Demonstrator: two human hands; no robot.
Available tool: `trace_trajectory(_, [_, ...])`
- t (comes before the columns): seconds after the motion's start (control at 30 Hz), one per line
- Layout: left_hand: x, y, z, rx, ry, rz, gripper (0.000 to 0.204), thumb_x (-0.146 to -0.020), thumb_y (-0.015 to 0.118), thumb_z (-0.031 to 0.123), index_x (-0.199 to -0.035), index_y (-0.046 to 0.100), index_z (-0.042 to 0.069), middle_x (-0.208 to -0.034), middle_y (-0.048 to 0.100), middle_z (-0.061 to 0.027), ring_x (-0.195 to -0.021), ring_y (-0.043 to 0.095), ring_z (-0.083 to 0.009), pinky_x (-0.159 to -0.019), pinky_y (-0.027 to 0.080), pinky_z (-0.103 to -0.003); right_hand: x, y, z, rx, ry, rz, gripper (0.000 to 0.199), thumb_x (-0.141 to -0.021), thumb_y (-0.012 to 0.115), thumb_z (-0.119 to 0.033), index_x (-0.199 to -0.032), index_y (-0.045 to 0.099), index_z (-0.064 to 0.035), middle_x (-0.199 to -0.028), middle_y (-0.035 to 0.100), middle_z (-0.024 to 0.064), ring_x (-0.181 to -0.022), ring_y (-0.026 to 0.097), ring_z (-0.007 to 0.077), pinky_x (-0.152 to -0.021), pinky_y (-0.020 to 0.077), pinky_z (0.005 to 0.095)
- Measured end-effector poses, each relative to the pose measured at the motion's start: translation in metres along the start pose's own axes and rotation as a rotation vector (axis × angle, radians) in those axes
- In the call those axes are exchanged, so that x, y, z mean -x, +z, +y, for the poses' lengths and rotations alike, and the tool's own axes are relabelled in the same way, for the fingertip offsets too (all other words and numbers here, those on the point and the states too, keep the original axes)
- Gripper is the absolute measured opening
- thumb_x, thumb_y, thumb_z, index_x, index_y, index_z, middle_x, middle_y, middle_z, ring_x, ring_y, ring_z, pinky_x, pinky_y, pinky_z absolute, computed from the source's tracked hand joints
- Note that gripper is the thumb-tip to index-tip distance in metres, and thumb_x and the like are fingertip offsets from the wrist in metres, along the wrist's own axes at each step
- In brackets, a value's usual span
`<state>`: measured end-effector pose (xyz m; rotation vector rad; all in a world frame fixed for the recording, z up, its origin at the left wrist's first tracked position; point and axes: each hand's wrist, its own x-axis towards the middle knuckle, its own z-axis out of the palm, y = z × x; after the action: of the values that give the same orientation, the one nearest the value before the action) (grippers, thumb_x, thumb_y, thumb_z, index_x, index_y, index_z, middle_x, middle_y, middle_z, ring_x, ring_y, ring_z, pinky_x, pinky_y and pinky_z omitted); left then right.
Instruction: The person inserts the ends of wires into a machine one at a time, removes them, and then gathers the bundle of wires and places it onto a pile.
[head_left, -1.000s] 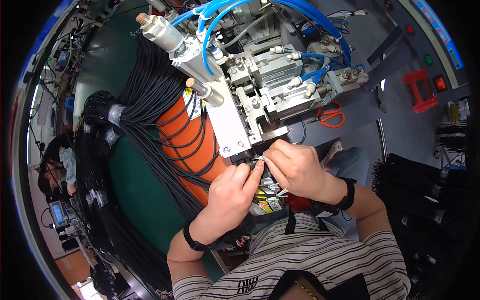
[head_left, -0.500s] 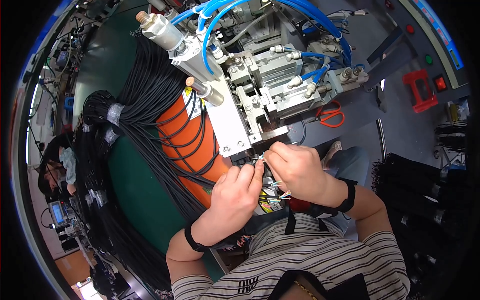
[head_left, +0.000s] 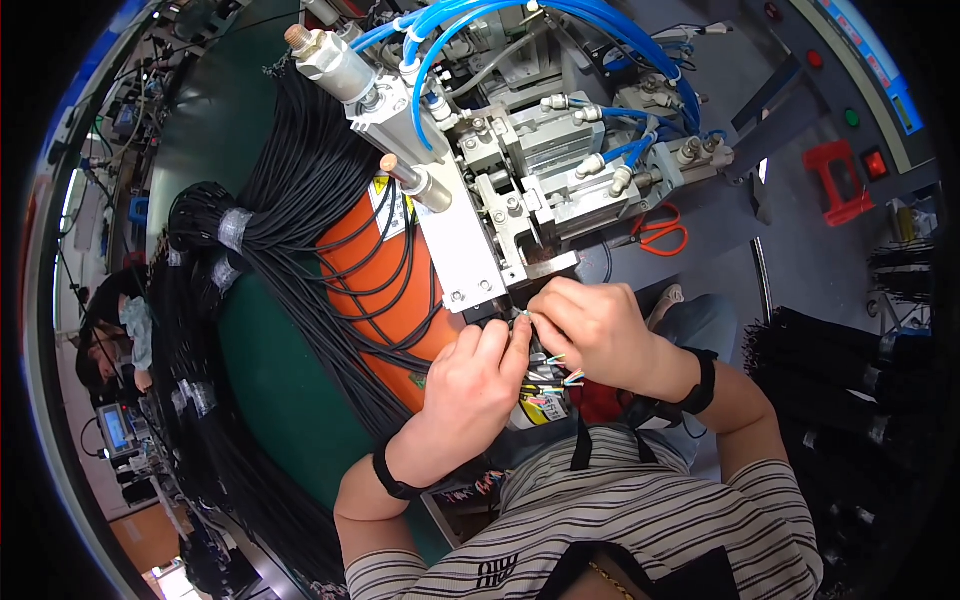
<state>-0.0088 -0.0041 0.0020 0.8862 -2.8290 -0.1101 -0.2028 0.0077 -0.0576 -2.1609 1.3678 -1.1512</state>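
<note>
My left hand (head_left: 472, 378) and my right hand (head_left: 603, 337) meet fingertip to fingertip just in front of the metal machine (head_left: 535, 265). Both are closed in a pinch on thin wires (head_left: 524, 314), of which only a tiny light-coloured bit shows between the fingers. The cable they belong to is mostly hidden by my left hand. Just below my hands, several black cable ends with stripped, coloured wires (head_left: 572, 379) stick out over a white and yellow label (head_left: 545, 408).
A large bundle of black cables (head_left: 290, 150) lies over an orange surface (head_left: 350, 235) and a green tabletop (head_left: 262, 385) on the left. Blue air hoses (head_left: 640, 45) arch above the machine. Orange-handled scissors (head_left: 662, 230) lie to its right. Another person (head_left: 125, 330) is at far left.
My hands stay pinched together at nearly the same spot, with a slight shift of the fingers. The view has moved a little.
</note>
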Motion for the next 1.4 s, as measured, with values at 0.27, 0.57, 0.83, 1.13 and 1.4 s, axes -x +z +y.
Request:
trace_trajectory(0.27, [-0.001, 0.001, 0.0, -0.021, 0.025, -0.008, 0.047, -0.077, 0.063, 0.006, -0.121, 0.063, -0.007, -0.088, 0.051, -0.0071, -0.076, 0.053, -0.0196, -0.062, 0.048, -0.03, 0.0, -0.003, -0.007, 0.096, -0.052, 0.016, 0.011, -0.081, 0.071, -0.006, -0.089, 0.066, -0.002, -0.082, 0.065, 0.0059, -0.059, 0.064, 0.0221, -0.052, 0.0512, 0.0319])
trace_trajectory(0.57, [-0.003, -0.002, 0.001, -0.014, -0.021, -0.031, 0.046, -0.076, 0.063, 0.006, -0.121, 0.065, -0.005, -0.089, 0.052, -0.0075, -0.078, 0.055, -0.0211, -0.064, 0.049, -0.032, -0.004, -0.007, -0.006, 0.138, 0.028, -0.114, 0.014, -0.081, 0.073, -0.008, -0.093, 0.068, -0.003, -0.082, 0.064, 0.0072, -0.056, 0.061, 0.0193, -0.049, 0.0477, 0.0292])
trace_trajectory(0.83, [0.03, 0.006, -0.024, 0.103, -0.134, 0.209, 0.043, -0.076, 0.063, 0.001, -0.119, 0.065, 0.0, -0.096, 0.057, -0.0093, -0.085, 0.059, -0.0275, -0.074, 0.049, -0.038, 0.001, 0.001, 0.01, -0.416, 0.379, -0.172, 0.01, -0.082, 0.071, -0.005, -0.091, 0.067, -0.0029, -0.079, 0.066, 0.0058, -0.053, 0.061, 0.0183, -0.05, 0.0451, 0.0301])
trace_trajectory(1.13, [0.034, 0.012, -0.021, 0.116, -0.234, 0.173, 0.037, -0.074, 0.071, -0.002, -0.111, 0.066, 0.0, -0.095, 0.062, -0.0134, -0.081, 0.063, -0.0299, -0.072, 0.05, -0.038, 0.005, -0.016, -0.021, -0.609, 0.136, -0.167, 0.02, -0.084, 0.073, -0.002, -0.104, 0.068, 0.0007, -0.084, 0.065, 0.0063, -0.056, 0.053, 0.0065, -0.051, 0.0405, 0.0225])
trace_trajectory(1.4, [0.015, 0.009, -0.005, 0.599, -0.228, 0.302, 0.023, -0.085, 0.075, 0.004, -0.105, 0.065, 0.0, -0.077, 0.064, -0.0132, -0.064, 0.065, -0.0312, -0.057, 0.052, -0.038, 0.012, -0.003, -0.011, -1.28, 0.594, -0.104, 0.017, -0.097, 0.062, -0.004, -0.113, 0.065, 0.0013, -0.09, 0.067, 0.0076, -0.06, 0.059, 0.0097, -0.054, 0.0438, 0.0204])
